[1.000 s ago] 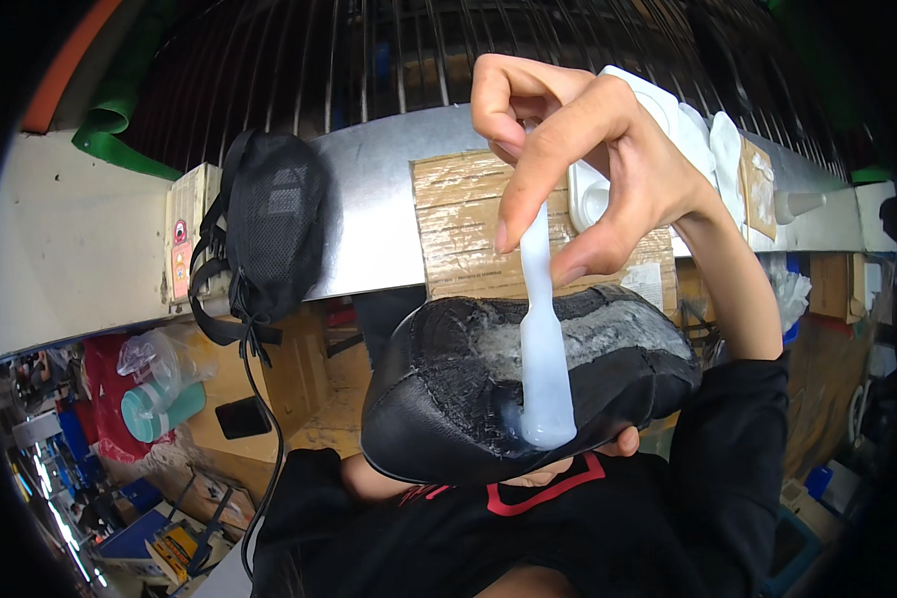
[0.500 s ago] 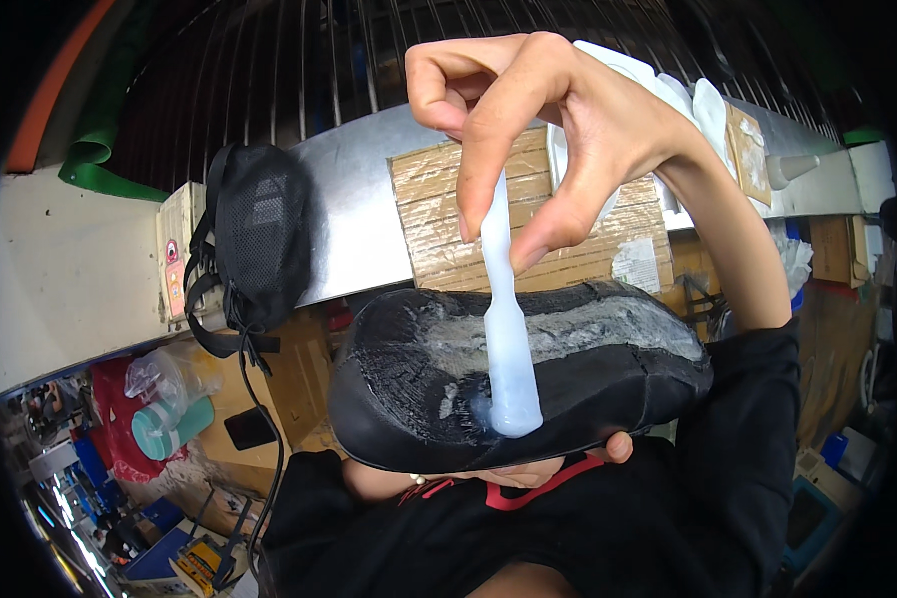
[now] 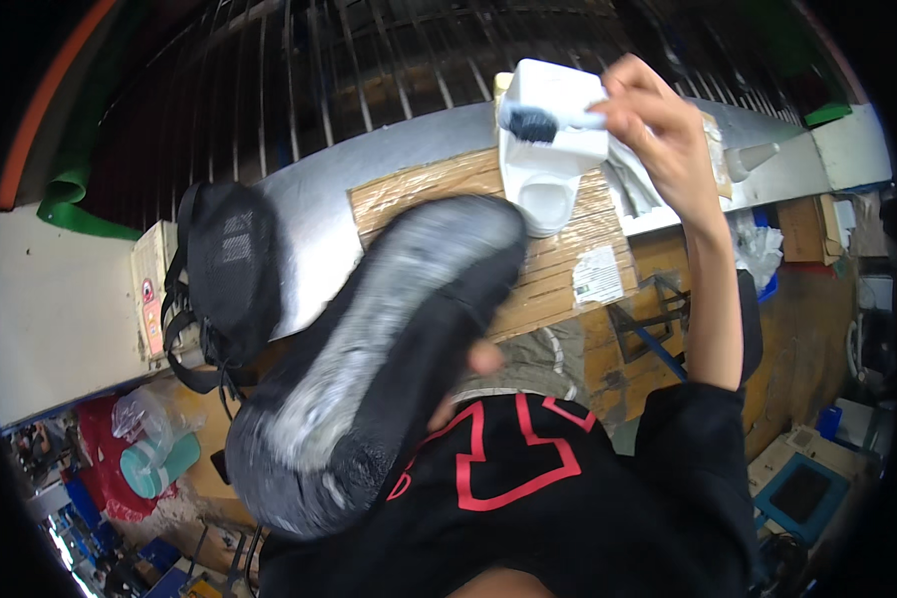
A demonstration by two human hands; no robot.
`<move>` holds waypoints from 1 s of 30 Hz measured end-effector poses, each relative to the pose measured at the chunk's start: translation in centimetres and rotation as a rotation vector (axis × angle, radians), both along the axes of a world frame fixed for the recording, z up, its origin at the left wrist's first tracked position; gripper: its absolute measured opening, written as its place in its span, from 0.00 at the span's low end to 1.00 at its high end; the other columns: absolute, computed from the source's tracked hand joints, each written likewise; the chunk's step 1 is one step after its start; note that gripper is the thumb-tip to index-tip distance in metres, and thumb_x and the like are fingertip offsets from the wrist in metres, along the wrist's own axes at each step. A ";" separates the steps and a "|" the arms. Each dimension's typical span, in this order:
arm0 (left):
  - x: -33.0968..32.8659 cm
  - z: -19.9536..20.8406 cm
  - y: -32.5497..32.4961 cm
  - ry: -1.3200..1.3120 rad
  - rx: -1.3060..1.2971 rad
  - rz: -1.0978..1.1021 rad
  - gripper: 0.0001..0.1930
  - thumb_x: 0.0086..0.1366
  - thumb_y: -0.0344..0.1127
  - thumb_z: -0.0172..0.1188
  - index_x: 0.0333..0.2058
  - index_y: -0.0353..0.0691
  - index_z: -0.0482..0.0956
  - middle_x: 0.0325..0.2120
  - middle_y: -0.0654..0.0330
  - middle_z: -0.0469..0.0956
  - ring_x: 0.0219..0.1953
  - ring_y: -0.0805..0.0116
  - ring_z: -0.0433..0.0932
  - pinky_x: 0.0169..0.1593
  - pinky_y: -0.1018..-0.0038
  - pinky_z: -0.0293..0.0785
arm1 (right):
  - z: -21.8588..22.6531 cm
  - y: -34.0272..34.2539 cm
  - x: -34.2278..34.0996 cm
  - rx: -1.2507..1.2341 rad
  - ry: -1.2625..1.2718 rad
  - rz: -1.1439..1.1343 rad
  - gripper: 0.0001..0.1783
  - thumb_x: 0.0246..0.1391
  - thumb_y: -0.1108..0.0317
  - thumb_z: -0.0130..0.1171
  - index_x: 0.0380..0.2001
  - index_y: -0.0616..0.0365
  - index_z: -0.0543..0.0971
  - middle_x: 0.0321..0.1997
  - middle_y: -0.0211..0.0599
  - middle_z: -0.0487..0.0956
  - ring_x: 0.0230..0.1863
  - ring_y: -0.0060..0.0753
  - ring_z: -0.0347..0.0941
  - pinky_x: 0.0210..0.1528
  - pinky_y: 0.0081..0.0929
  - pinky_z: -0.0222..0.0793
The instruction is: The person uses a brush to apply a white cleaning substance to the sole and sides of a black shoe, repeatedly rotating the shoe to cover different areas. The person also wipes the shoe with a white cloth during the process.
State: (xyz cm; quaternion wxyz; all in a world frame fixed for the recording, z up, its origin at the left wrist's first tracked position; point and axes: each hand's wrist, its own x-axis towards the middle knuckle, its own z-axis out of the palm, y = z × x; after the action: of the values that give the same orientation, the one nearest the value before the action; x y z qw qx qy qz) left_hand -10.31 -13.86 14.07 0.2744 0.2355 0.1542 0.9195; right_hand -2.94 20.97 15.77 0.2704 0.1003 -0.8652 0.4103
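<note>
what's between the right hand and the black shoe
In the head view, the white container and some brown cardboard lie between the right hand and the black shoe; the held brush overlaps the container.

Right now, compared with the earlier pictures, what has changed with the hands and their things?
The right hand has lifted the brush off the shoe, up and away to the white container. The shoe has turned from crosswise to slanting, its upper end now over the cardboard. Neither was let go. The left hand still holds the shoe; the bag stays on the bench.
</note>
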 end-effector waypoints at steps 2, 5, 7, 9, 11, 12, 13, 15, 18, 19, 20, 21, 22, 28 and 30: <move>-1.9 0.1 -1.2 0.044 0.080 0.067 0.62 0.39 0.61 0.79 0.69 0.34 0.61 0.70 0.46 0.61 0.74 0.46 0.52 0.73 0.40 0.43 | -1.1 1.1 3.9 0.332 -0.172 -0.368 0.12 0.52 0.54 0.72 0.35 0.48 0.91 0.36 0.26 0.73 0.35 0.27 0.68 0.43 0.30 0.63; -4.2 0.4 -2.9 0.127 0.178 0.155 0.64 0.38 0.61 0.80 0.69 0.34 0.61 0.70 0.46 0.60 0.74 0.46 0.51 0.74 0.39 0.41 | -3.8 0.2 7.7 0.668 -0.205 -0.533 0.12 0.46 0.54 0.74 0.33 0.45 0.91 0.37 0.26 0.74 0.35 0.29 0.67 0.47 0.33 0.61; -5.4 0.7 -3.8 0.164 0.216 0.202 0.64 0.37 0.62 0.81 0.69 0.34 0.61 0.71 0.46 0.60 0.75 0.46 0.50 0.74 0.38 0.41 | -5.8 -0.8 8.5 0.661 -0.195 -0.617 0.11 0.43 0.56 0.76 0.32 0.44 0.91 0.38 0.26 0.75 0.36 0.29 0.68 0.47 0.33 0.61; -6.1 0.9 -4.1 0.213 0.242 0.209 0.65 0.36 0.62 0.82 0.70 0.34 0.61 0.71 0.47 0.60 0.75 0.46 0.50 0.75 0.38 0.40 | -7.4 -1.8 8.5 0.664 -0.155 -0.680 0.12 0.45 0.55 0.75 0.32 0.45 0.90 0.39 0.28 0.75 0.37 0.30 0.70 0.48 0.34 0.60; -6.4 1.1 -4.2 0.259 0.274 0.234 0.66 0.35 0.63 0.82 0.70 0.34 0.61 0.71 0.47 0.59 0.76 0.45 0.49 0.75 0.37 0.39 | -8.3 -2.2 8.4 0.692 -0.103 -0.669 0.12 0.44 0.57 0.77 0.32 0.46 0.89 0.39 0.28 0.75 0.39 0.31 0.70 0.46 0.33 0.58; -6.4 1.1 -4.1 0.334 0.310 0.213 0.66 0.34 0.63 0.83 0.70 0.35 0.61 0.71 0.47 0.59 0.76 0.45 0.49 0.75 0.37 0.38 | -8.5 -2.3 8.5 0.636 -0.109 -0.693 0.12 0.44 0.57 0.77 0.32 0.46 0.89 0.39 0.28 0.74 0.40 0.31 0.70 0.46 0.33 0.58; -6.4 1.1 -4.0 0.304 0.342 0.228 0.67 0.34 0.63 0.83 0.70 0.35 0.61 0.72 0.47 0.59 0.76 0.45 0.48 0.75 0.37 0.38 | -8.7 -2.5 8.7 0.582 -0.120 -0.712 0.11 0.43 0.57 0.77 0.32 0.45 0.89 0.39 0.28 0.74 0.41 0.31 0.70 0.47 0.33 0.57; -6.2 0.9 -3.9 0.176 0.126 0.348 0.68 0.32 0.61 0.84 0.70 0.33 0.61 0.72 0.45 0.57 0.77 0.44 0.46 0.75 0.35 0.36 | -9.0 -2.7 9.0 0.483 -0.113 -0.748 0.11 0.44 0.58 0.77 0.33 0.45 0.89 0.39 0.28 0.73 0.43 0.31 0.69 0.48 0.34 0.56; -6.4 0.9 -3.9 0.029 0.053 0.470 0.64 0.31 0.47 0.88 0.68 0.30 0.62 0.74 0.40 0.50 0.77 0.40 0.38 0.73 0.28 0.32 | -9.6 -2.8 9.1 0.568 -0.179 -0.742 0.12 0.44 0.59 0.77 0.34 0.46 0.89 0.39 0.28 0.73 0.43 0.31 0.69 0.49 0.35 0.55; -6.5 1.0 -3.9 0.015 0.065 0.563 0.63 0.32 0.42 0.87 0.68 0.30 0.61 0.74 0.40 0.47 0.77 0.39 0.36 0.74 0.29 0.34 | -9.7 -2.9 9.2 0.542 -0.162 -0.747 0.12 0.44 0.59 0.77 0.34 0.46 0.89 0.39 0.28 0.73 0.42 0.31 0.69 0.48 0.35 0.56; -6.7 1.2 -4.1 0.019 0.033 0.628 0.63 0.33 0.41 0.87 0.68 0.30 0.62 0.74 0.41 0.47 0.77 0.39 0.36 0.74 0.29 0.34 | -9.9 -2.9 9.1 0.519 -0.144 -0.778 0.12 0.44 0.59 0.78 0.34 0.46 0.89 0.39 0.28 0.73 0.42 0.31 0.69 0.48 0.35 0.56; -6.9 1.4 -4.2 0.013 0.120 0.565 0.62 0.34 0.40 0.87 0.68 0.31 0.62 0.74 0.41 0.47 0.77 0.38 0.36 0.74 0.29 0.35 | -10.1 -3.1 9.0 0.482 -0.130 -0.812 0.13 0.44 0.59 0.78 0.34 0.46 0.89 0.39 0.29 0.73 0.42 0.31 0.69 0.48 0.35 0.56; -7.2 1.6 -4.3 0.026 0.161 0.471 0.61 0.34 0.42 0.87 0.67 0.32 0.64 0.73 0.41 0.51 0.77 0.37 0.39 0.73 0.28 0.35 | -10.2 -3.3 9.0 0.448 -0.093 -0.834 0.13 0.43 0.59 0.78 0.34 0.46 0.89 0.39 0.29 0.72 0.42 0.31 0.69 0.48 0.34 0.56; -9.3 0.3 -2.4 0.303 0.037 0.558 0.49 0.48 0.37 0.80 0.68 0.35 0.65 0.73 0.42 0.53 0.72 0.33 0.55 0.74 0.31 0.45 | -11.1 -4.5 10.7 0.405 -0.108 -0.928 0.09 0.47 0.59 0.76 0.32 0.47 0.89 0.38 0.33 0.69 0.35 0.32 0.66 0.41 0.32 0.60; -9.2 -0.4 -2.2 0.490 -0.152 0.729 0.43 0.56 0.35 0.75 0.68 0.38 0.64 0.73 0.42 0.52 0.70 0.31 0.59 0.73 0.31 0.51 | -11.8 -4.9 11.5 0.249 -0.118 -1.003 0.09 0.48 0.59 0.76 0.33 0.47 0.89 0.38 0.34 0.69 0.33 0.32 0.66 0.37 0.33 0.62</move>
State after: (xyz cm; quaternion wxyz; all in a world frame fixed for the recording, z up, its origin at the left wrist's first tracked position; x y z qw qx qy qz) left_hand -19.50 -16.07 13.63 -0.0956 0.3560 0.3548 0.8592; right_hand 8.52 16.06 3.94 0.3708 -0.3186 -0.8627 0.1293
